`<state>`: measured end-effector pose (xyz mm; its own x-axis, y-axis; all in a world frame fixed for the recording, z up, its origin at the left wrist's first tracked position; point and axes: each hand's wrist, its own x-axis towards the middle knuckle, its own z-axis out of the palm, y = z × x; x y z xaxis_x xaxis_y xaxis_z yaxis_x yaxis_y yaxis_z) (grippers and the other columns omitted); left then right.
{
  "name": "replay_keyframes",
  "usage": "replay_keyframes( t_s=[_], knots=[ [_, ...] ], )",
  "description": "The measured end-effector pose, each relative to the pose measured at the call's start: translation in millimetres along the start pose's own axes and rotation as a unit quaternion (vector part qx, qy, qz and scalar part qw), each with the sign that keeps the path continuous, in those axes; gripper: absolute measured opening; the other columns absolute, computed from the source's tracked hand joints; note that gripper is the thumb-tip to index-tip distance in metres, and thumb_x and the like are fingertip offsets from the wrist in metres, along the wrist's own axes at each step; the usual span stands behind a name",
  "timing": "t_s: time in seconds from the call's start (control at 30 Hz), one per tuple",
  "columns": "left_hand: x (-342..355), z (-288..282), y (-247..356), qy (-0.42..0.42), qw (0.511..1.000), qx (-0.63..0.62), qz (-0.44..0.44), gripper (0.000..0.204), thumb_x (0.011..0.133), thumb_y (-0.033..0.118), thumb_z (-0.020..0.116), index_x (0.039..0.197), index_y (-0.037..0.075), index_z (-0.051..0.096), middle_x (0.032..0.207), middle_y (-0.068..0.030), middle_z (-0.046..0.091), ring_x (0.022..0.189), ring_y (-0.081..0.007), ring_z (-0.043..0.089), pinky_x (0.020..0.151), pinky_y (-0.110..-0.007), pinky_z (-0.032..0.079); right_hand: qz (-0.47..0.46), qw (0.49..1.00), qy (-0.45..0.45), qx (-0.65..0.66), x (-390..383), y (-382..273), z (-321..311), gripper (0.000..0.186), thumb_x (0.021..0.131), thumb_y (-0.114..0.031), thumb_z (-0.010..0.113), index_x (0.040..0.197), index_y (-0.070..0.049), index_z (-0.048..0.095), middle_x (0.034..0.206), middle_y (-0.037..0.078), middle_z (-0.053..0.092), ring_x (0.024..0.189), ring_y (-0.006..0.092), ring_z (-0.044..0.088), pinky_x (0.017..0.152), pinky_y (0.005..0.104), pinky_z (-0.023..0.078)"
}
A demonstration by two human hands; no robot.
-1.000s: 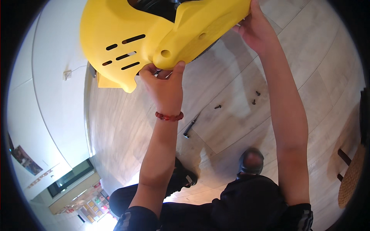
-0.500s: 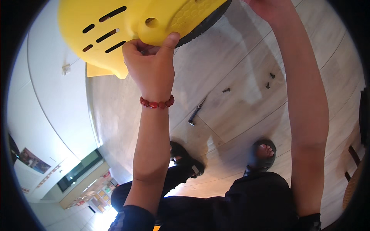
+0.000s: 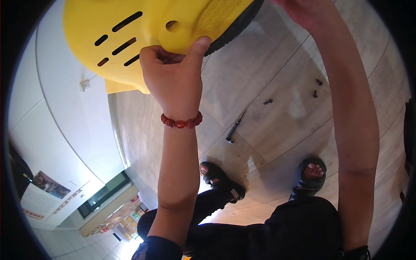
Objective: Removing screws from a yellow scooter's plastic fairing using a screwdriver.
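Note:
A large yellow plastic shell with dark slots, a round hole and a honeycomb-patterned area fills the upper left. Its lower edge is gripped by my left hand, the thumb lying along the outside and the other fingers curled in, partly hidden. Red beads circle that wrist. A black treaded tyre shows beyond the shell's right edge. My right hand reaches up to the top of the view, near the tyre. Its fingers are cut off there, so what it touches is hidden.
A slim dark tool with a thin shaft lies on the wood-look floor. To its right are several dark screws. My sandalled feet stand nearby. On the left rises a white wall with a small socket.
The view has shifted slightly, so floor, tool and screws appear further right. My left hand keeps its grip on the shell's edge, and my right hand stays at the top.

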<state>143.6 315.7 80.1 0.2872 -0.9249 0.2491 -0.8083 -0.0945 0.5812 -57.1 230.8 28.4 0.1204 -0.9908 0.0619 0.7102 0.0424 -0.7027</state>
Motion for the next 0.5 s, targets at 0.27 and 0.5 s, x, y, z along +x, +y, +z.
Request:
replay_keyframes(
  t_s=[0.27,0.5],
  knots=[
    [-1,1,7,0.013,0.997,-0.064,-0.041,0.05,0.064,0.027,0.086,0.082,0.001,0.049,0.07,-0.0043,0.055,0.063,-0.0115,0.051,0.059,-0.026,0.045,0.012,0.998,0.057,0.004,8,1,6,0.053,0.097,-0.042,0.048,0.128,0.001,0.048,0.122,0.012,0.057,0.11,0.0222,0.057,0.097,0.0342,0.048],
    [-5,4,12,0.017,0.998,-0.05,-0.045,0.05,0.067,0.029,0.085,0.083,0.0,0.048,0.07,-0.0051,0.055,0.063,-0.0126,0.051,0.059,-0.026,0.045,0.016,0.999,0.025,-0.014,11,2,-7,0.052,0.098,-0.042,0.047,0.126,0.002,0.05,0.121,0.012,0.058,0.107,0.0222,0.059,0.096,0.034,0.049]
  ],
)
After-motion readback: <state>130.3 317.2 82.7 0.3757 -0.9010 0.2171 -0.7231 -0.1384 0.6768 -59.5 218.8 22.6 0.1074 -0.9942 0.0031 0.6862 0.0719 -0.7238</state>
